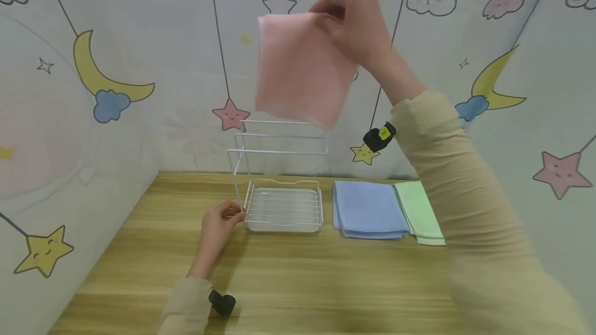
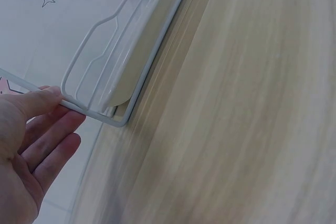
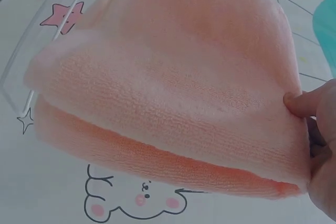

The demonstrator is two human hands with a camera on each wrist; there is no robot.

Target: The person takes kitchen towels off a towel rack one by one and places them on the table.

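Note:
A folded pink towel (image 1: 302, 66) hangs in the air above a white wire rack (image 1: 279, 152). My right hand (image 1: 356, 25) pinches it by its upper right edge. In the right wrist view the towel (image 3: 168, 93) shows a soft, looped pile and its folded layers, with the thumb pressed on its front. Down at the rack's left side, my left hand (image 1: 221, 226) grips the frame near the base. The left wrist view shows that hand (image 2: 37, 145) pinching the white wire between thumb and fingers.
A clear shallow tray (image 1: 284, 225) sits in the rack's base. To its right on the wooden table (image 1: 298, 283) lie a folded blue towel (image 1: 370, 208) and a folded green towel (image 1: 421, 211), partly behind my right sleeve. A patterned wall (image 1: 186, 66) stands behind.

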